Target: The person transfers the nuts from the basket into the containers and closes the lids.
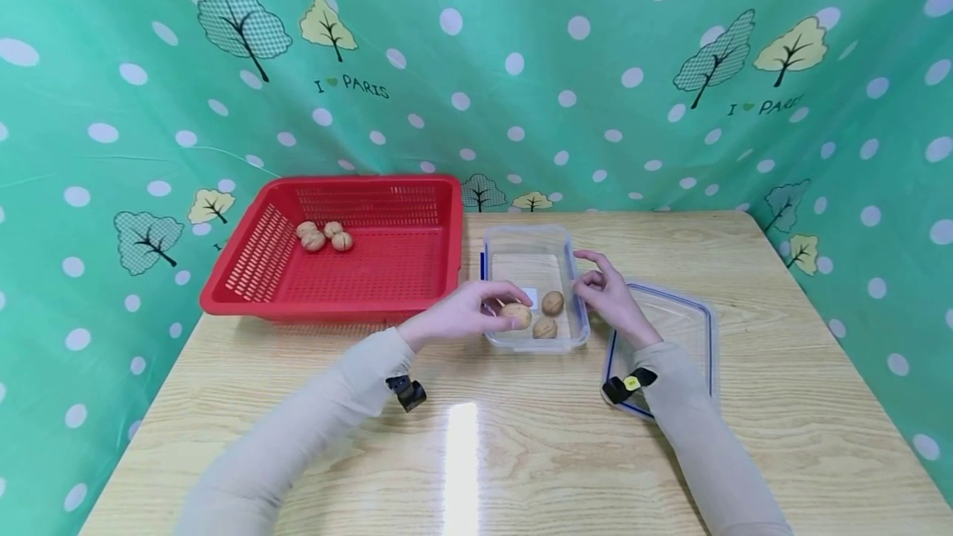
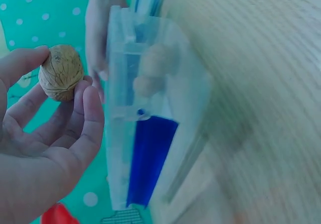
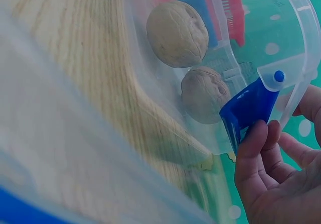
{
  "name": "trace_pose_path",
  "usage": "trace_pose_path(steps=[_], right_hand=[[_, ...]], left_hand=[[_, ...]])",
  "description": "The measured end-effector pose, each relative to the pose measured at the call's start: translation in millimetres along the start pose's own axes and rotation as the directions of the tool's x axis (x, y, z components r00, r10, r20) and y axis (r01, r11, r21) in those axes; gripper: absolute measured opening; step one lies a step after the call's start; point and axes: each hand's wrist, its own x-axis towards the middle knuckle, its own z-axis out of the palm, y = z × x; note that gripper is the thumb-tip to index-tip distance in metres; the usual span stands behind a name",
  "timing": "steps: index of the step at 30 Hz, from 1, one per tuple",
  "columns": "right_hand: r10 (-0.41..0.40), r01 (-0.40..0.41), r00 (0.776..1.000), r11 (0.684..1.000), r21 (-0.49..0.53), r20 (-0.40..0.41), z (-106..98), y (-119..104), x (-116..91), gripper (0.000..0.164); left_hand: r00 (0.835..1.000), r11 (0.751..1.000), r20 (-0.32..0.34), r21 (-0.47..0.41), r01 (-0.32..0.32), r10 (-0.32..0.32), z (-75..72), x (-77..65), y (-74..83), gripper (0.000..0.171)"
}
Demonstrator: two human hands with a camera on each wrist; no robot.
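Walnut [image 1: 516, 315] pinched in the fingertips of the left hand [image 1: 465, 313], thumb on one side and fingers curled round the other; left wrist view shows the same walnut [image 2: 60, 72] clear of the palm, gripped by thumb and fingers [image 2: 89, 114]. It sits at the near left corner of the clear container [image 1: 570, 271], about at rim level; cannot tell whether it touches the container floor.

Two more walnuts lie inside the clear container, near its front wall: one [image 1: 553, 303] further back, one [image 1: 545, 328] closer to the front wall, just beside each other. Right wrist view shows these two [image 3: 177, 33] [image 3: 204, 94] through the transparent wall.

Right hand [image 1: 612, 294] at the right wall of the clear container, fingers loosely bent and spread, tips touching the rim; right wrist view shows fingers [image 3: 253, 148] against the blue latch [image 3: 247, 108] of the container, not wrapped round anything.

Clear lid [image 1: 688, 321] with blue edge lies flat just right of the container, under the right forearm. Red basket [image 1: 417, 284] stands just left of the container, nearly touching it; three walnuts [image 1: 323, 236] clustered in its far left part. All on the wooden table [image 1: 744, 404]; green dotted cloth [image 1: 521, 64] with tree prints behind the container and on both sides.
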Motion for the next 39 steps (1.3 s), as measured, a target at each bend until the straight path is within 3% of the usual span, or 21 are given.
trace_pose_path(steps=[4, 8, 18, 27, 39], right_hand=[[0.0, 0.0, 1.0, 1.0, 0.0, -0.003, 1, -2, -1, 0.051], [-0.001, 0.001, 1.0, 1.0, 0.005, -0.009, 1, -1, 0, 0.052], [-0.013, 0.013, 1.0, 1.0, -0.006, -0.017, 1, -2, 0, 0.052], [-0.02, 0.02, 1.0, 1.0, -0.001, -0.02, 1, -1, 1, 0.052], [-0.008, 0.008, 0.999, 1.0, 0.009, -0.032, 2, -1, 1, 0.051]], left_hand=[[1.0, 1.0, 0.01, 0.024, 0.006, -0.006, 6.4, 3.7, -5.0, 0.029], [1.0, 0.997, -0.002, 0.065, -0.029, 0.029, 10.2, 7.5, -6.2, 0.028], [0.997, 0.972, 0.066, 0.228, -0.049, 0.035, 16.3, 10.4, -7.5, 0.028], [0.995, 0.964, 0.091, 0.262, -0.05, 0.027, 17.0, 12.9, -8.8, 0.029], [0.989, 0.979, 0.143, 0.198, -0.053, 0.025, 16.8, 15.4, -11.8, 0.036]])
